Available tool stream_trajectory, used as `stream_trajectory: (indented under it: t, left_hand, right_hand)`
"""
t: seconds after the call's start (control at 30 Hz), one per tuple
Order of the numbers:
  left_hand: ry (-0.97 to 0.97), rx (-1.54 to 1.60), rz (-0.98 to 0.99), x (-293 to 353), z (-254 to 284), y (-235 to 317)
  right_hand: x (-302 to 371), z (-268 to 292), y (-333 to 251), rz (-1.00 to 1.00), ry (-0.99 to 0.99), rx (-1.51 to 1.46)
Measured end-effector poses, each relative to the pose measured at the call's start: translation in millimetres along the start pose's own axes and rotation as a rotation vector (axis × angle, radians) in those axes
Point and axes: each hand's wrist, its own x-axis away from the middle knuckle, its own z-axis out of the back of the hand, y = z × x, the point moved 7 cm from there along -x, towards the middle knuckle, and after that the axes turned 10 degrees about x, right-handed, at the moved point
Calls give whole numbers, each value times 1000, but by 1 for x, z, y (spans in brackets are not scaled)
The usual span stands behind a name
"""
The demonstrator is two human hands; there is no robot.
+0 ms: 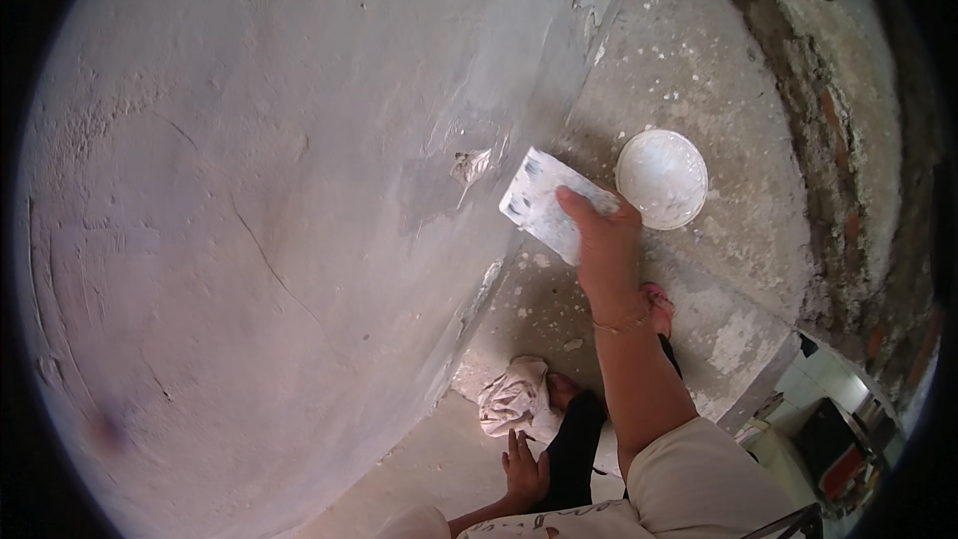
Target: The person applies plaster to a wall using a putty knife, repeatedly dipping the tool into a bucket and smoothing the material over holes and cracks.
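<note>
My right hand (607,240) grips a flat white scraper (544,198) smeared with filler, thumb on its face and fingers hidden behind it. Its far edge is held close to the grey wall (249,240), beside a wet-looking patch with a chipped, flaking spot (470,167). Whether the blade touches the wall I cannot tell. Low in the view, my left hand (525,474) is held near my dark trouser leg with its fingers stretched out and nothing in it. Just beyond its fingertips lies a crumpled pale cloth (517,397) on the floor.
On the speckled concrete floor (738,130) stands a round white bucket (662,180), right of my right hand. A rough broken strip with exposed brick (828,170) runs along the right. At lower right are a black and red object (843,474) and pale tiles.
</note>
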Motion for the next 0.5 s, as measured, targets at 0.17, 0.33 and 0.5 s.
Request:
stream_trajectory:
  t: [0.17,0.33,0.5]
  left_hand:
    - [2,10,6,-1,0,5]
    - [-26,-7,25,-4,-3,6]
    - [-36,-17,28,-2,-2,11]
  right_hand:
    - [18,-22,-66,-49,-157,-226]
    - [-13,-67,14,-116,-231,-390]
    - [-5,-63,52,-163,-208,-364]
